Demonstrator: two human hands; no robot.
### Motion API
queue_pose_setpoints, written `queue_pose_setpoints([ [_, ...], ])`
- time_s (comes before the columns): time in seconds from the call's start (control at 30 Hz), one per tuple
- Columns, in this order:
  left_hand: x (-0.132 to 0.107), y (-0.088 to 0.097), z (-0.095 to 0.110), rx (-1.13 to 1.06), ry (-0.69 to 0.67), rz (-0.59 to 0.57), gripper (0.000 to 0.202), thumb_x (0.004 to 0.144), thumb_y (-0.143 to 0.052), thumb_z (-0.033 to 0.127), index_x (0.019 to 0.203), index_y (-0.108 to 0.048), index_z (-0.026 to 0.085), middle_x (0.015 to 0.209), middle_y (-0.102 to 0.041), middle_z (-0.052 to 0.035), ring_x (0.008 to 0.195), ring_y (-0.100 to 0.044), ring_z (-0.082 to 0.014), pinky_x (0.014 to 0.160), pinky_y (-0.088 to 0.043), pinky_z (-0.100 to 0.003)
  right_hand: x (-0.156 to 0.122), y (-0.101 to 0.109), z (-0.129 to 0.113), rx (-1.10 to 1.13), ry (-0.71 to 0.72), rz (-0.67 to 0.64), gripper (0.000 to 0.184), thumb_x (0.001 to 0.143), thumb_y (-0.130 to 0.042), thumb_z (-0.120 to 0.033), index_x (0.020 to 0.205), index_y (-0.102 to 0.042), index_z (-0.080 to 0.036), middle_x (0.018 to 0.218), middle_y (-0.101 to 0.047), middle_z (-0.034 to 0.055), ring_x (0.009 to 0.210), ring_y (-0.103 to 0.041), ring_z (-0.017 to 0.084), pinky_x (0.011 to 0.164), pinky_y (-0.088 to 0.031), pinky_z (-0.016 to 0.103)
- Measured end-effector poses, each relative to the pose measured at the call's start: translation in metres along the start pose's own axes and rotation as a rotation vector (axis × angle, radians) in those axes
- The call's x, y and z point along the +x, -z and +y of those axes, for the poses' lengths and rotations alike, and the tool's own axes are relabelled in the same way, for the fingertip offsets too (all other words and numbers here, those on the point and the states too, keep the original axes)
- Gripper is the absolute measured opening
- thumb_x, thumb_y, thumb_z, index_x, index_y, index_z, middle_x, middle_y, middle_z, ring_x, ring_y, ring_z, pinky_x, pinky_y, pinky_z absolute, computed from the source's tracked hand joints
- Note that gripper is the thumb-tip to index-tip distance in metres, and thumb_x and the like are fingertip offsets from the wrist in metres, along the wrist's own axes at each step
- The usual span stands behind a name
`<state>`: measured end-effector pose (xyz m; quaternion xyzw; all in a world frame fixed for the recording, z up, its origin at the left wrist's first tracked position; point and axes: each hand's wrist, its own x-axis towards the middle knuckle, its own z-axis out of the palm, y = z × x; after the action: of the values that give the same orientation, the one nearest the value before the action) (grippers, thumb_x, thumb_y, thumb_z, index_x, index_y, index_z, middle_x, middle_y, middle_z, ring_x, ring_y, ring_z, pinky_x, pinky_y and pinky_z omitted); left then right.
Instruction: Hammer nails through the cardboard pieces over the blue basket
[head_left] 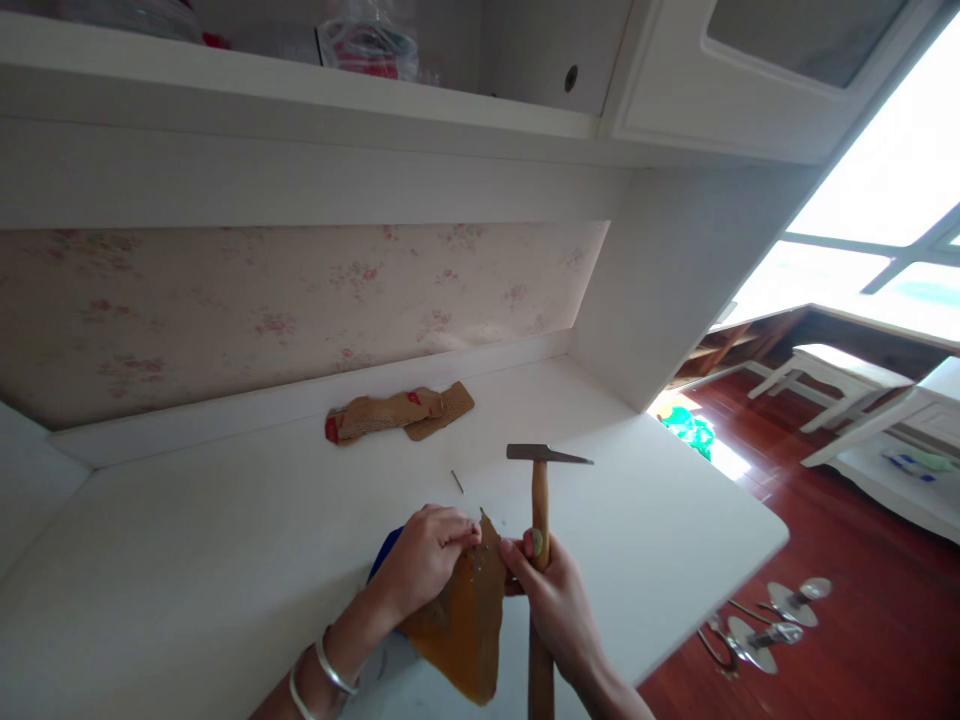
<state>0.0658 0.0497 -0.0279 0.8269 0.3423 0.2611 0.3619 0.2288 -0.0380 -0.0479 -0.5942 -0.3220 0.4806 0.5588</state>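
My right hand is wrapped around the wooden handle of a hammer, whose dark metal head points up. Its thumb and fingertips also meet the right edge of a torn brown and orange piece of cardboard. Several small shiny specks dot the upper part of that piece. My left hand rests over the cardboard's left side, thumb and forefinger pinched near its top; whatever lies between them is too small to make out. Something blue shows behind my left hand. A single nail lies on the white tabletop just beyond.
More torn cardboard lies at the back of the white tabletop. A shelf with plastic-wrapped items overhangs it. Beyond the right edge, a lamp fixture and white stools stand over the red-brown floor.
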Motion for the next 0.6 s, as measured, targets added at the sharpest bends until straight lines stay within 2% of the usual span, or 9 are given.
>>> queue_pose_setpoints([
  [0.07,0.000,0.000,0.001,-0.001,-0.001,0.003,0.022,0.092,-0.057,0.017,0.076,-0.070,0.023,0.080,-0.074,0.0020,0.080,-0.065,-0.0153,0.084,-0.043,-0.026,-0.002,0.004,-0.005,-0.062,-0.016,-0.003,0.041,0.083,-0.067,-0.054,0.074,-0.041,-0.024,0.057,-0.057,-0.0068,0.038,-0.047,0.008,0.036,-0.037,0.019],
  [0.13,-0.001,-0.001,0.000,0.000,0.000,0.008,0.022,0.091,-0.057,0.015,0.076,-0.071,0.023,0.080,-0.074,0.0025,0.080,-0.065,-0.0150,0.085,-0.042,-0.026,-0.008,0.009,-0.011,-0.133,-0.032,-0.006,0.042,0.086,-0.062,-0.056,0.072,-0.038,-0.025,0.048,-0.045,-0.0113,0.032,-0.034,0.005,0.031,-0.024,0.017],
  [0.17,-0.001,-0.001,-0.001,-0.004,-0.002,0.008,0.023,0.091,-0.057,0.015,0.076,-0.071,0.023,0.081,-0.075,0.0027,0.080,-0.065,-0.0148,0.085,-0.042,-0.026,-0.011,0.013,-0.014,-0.171,-0.035,-0.012,0.043,0.087,-0.060,-0.058,0.072,-0.036,-0.025,0.047,-0.039,-0.0129,0.034,-0.031,0.005,0.032,-0.022,0.017],
  [0.3,-0.001,-0.001,-0.005,-0.054,-0.026,-0.005,0.021,0.092,-0.059,0.016,0.080,-0.073,0.024,0.086,-0.077,0.0031,0.083,-0.067,-0.0142,0.088,-0.042,-0.026,-0.028,0.027,-0.015,-0.372,0.033,-0.108,0.046,0.088,-0.052,-0.064,0.071,-0.032,-0.026,0.055,-0.025,-0.0123,0.045,-0.025,0.007,0.039,-0.021,0.020],
  [0.4,-0.001,0.001,-0.006,-0.050,-0.036,-0.018,0.017,0.091,-0.062,0.019,0.084,-0.075,0.025,0.088,-0.077,0.0026,0.084,-0.068,-0.0148,0.086,-0.044,-0.026,-0.038,0.032,-0.011,-0.511,0.079,-0.194,0.049,0.089,-0.046,-0.067,0.067,-0.034,-0.025,0.056,-0.026,-0.0105,0.051,-0.025,0.009,0.045,-0.022,0.024],
  [0.6,0.000,0.003,-0.004,-0.025,-0.058,-0.064,0.024,0.094,-0.056,0.019,0.076,-0.072,0.023,0.083,-0.076,0.0016,0.079,-0.067,-0.0141,0.086,-0.044,-0.026,-0.050,0.030,-0.004,-0.521,-0.019,-0.231,0.056,0.084,-0.037,-0.079,0.067,-0.033,-0.026,0.051,-0.030,-0.0103,0.046,-0.026,0.010,0.046,-0.021,0.027],
])
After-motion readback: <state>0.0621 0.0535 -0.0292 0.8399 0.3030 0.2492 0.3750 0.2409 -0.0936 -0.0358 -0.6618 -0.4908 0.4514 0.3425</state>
